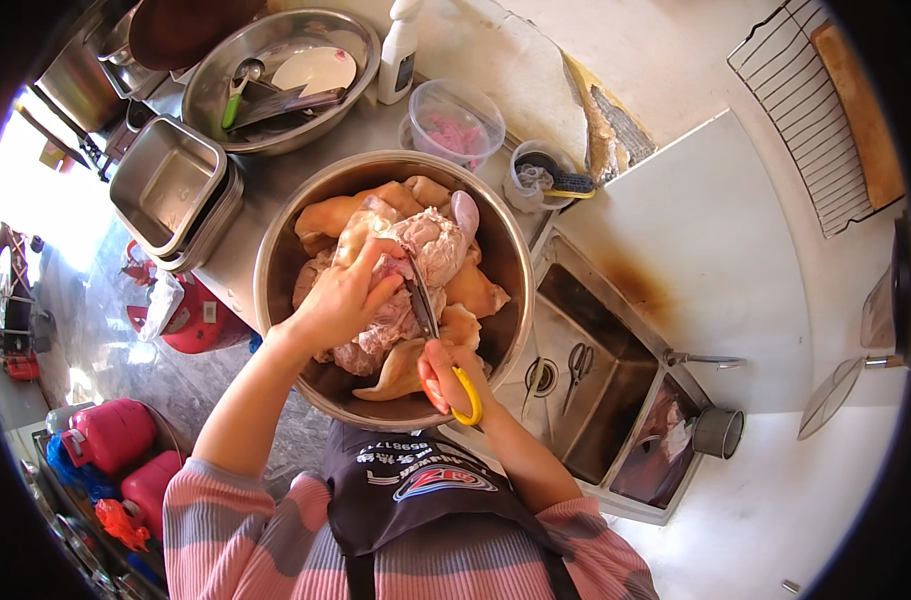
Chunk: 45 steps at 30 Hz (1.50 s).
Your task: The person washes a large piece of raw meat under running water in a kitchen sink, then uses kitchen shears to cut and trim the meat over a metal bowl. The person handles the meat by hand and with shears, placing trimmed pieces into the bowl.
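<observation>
A deep stainless steel basin in front of me holds a heap of animal offal: pale pink, wrinkled meat on top and smooth tan pieces around it. My left hand grips a fold of the pink meat between thumb and fingers. In my right hand is a pair of kitchen scissors with yellow handles. Their blades point away from me and lie against the meat beside my left fingertips. Whether the blades are closed on it is hard to see.
Right of the basin is a steel sink with another pair of scissors in it. Behind stand a plastic tub, a spray bottle and a large bowl of utensils. Stacked steel trays sit at left.
</observation>
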Each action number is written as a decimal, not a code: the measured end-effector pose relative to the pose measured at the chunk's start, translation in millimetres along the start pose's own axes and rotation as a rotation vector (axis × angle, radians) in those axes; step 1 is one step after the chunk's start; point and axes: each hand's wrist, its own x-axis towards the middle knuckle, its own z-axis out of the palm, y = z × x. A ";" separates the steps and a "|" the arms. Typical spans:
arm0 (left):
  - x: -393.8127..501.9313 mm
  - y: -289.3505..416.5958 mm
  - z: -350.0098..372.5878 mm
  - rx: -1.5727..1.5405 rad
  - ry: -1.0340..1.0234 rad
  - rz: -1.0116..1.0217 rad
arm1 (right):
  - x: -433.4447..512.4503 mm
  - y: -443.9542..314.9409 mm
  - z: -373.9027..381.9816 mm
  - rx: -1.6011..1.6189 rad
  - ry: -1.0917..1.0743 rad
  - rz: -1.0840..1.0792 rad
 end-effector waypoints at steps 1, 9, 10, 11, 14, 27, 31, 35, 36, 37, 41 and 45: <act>-2.5 5.1 0.5 0.063 0.066 -0.029 | 0.5 3.1 -0.8 -0.188 0.113 -0.127; 2.3 14.0 23.8 0.615 0.204 -0.051 | 0.3 19.9 5.8 -0.240 0.195 -0.303; 2.8 10.4 22.0 0.621 0.191 -0.024 | -0.1 19.1 5.1 -0.154 0.131 -0.248; 2.8 7.3 21.4 0.652 0.117 -0.058 | 0.0 18.2 5.1 -0.032 0.074 -0.220; -3.4 1.4 22.5 0.542 0.126 -0.084 | 3.7 14.5 4.1 0.263 -0.111 -0.121; 4.6 -0.2 10.9 0.536 0.025 -0.172 | 8.2 -14.1 2.7 0.183 -0.069 0.040; 8.1 -1.4 6.8 0.539 -0.025 -0.130 | -14.0 -19.8 -14.9 0.490 -0.300 0.200; 5.6 -3.0 6.3 0.391 0.001 -0.126 | -27.3 -15.6 -11.9 0.160 -0.165 0.066; 5.1 -3.1 6.5 0.357 0.023 -0.130 | -30.7 -14.1 -7.5 0.189 -0.153 0.036; 4.4 -3.1 7.1 0.332 0.026 -0.127 | -31.3 -12.8 -1.9 0.199 -0.124 0.037; 3.6 -2.4 11.6 0.279 0.076 -0.125 | -29.1 -13.0 17.6 0.237 -0.045 0.057; 2.7 -2.3 15.1 0.292 0.108 -0.136 | -33.2 -22.0 21.6 0.265 -0.062 0.136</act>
